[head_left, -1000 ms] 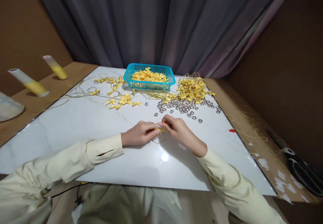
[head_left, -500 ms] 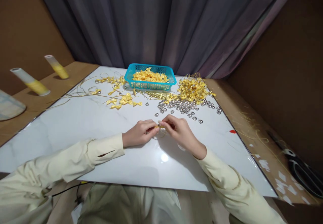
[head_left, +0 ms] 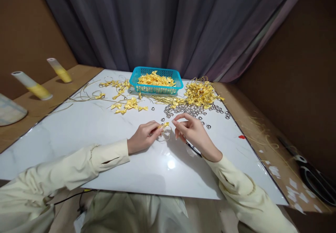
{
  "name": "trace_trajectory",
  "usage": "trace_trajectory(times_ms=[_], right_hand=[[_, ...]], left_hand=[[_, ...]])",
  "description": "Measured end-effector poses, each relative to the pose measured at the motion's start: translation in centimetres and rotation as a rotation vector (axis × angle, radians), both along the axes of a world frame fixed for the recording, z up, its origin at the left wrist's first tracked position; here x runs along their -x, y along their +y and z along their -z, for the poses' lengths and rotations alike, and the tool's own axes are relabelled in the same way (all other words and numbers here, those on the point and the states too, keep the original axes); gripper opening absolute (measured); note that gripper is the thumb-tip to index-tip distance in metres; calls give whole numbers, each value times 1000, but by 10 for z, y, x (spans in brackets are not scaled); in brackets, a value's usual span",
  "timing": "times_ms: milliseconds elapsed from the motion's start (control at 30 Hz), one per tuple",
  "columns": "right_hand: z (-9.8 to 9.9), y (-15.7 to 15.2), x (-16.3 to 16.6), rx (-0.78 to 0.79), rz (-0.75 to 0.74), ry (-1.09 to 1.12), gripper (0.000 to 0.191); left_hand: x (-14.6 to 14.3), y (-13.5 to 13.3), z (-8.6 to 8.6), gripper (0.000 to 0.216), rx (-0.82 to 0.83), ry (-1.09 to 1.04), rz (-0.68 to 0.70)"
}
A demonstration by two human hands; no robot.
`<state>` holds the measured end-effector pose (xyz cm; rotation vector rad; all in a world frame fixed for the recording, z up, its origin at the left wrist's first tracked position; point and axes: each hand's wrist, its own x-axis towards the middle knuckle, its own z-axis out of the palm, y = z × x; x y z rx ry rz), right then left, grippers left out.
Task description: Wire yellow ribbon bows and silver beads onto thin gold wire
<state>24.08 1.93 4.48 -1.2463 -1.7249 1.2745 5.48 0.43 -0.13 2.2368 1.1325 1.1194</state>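
Head view: our left hand pinches a yellow bow with looped cord above the bench, near silver pieces; our right hand, loosely curled beside it, may grip a dark tool; we cannot tell. A slack pinch could let the bow slip.

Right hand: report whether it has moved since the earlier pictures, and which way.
Yes: the right hand has shifted to the person's right, closer to the small red piece on the white tabletop.
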Motion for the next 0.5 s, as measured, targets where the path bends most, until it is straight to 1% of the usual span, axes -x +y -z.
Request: trace_trajectory(times_ms=[100, 233, 367, 500], right_hand=[[-1, -2, 1, -7, -18, -111, 26], [5, -6, 4, -105, -34, -234, 31], [8, -5, 5, -93, -105, -240, 33], [7, -5, 6, -95, -135, -214, 32]], left_hand=[[0, 0, 0, 21, -34, -44, -12], [-1, -1, 0, 20, -53, -56, 4], [-1, 0, 0, 19, -73, -56, 15], [-1, 0, 1, 18, -84, -58, 26]])
